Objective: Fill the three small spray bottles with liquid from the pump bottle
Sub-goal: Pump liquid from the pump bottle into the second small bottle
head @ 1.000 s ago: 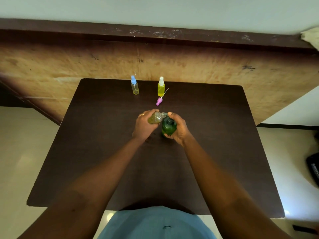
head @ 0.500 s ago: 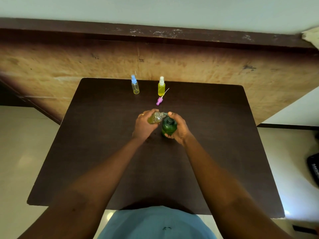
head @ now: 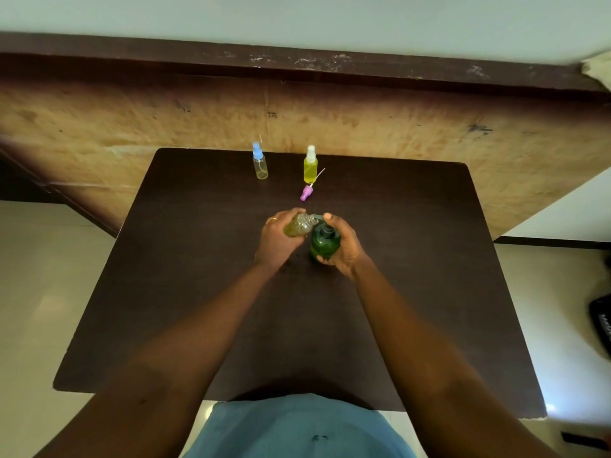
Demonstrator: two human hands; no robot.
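The left hand (head: 276, 241) holds a small open bottle (head: 298, 225), tipped sideways with its mouth at the spout of the green pump bottle (head: 324, 242). The right hand (head: 344, 242) wraps round the green bottle, one finger on the pump top. Far back on the dark table (head: 198, 292) stand a blue-top bottle (head: 260, 161) and a white-top bottle (head: 310, 165), with a purple spray cap (head: 306, 192) lying near.

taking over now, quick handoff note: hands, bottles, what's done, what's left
Left hand grips the uncapped small bottle, tilted, mouth at the pump spout. Right hand grips the green pump bottle, a finger on its head.
Far end of table: white-capped bottle, full of yellow liquid; blue-capped bottle, liquid only near its bottom. Purple spray cap lies loose near the white-capped one.
Done: white-capped bottle. Left: finish the held bottle, fit the purple cap, probably top up the blue-capped one.
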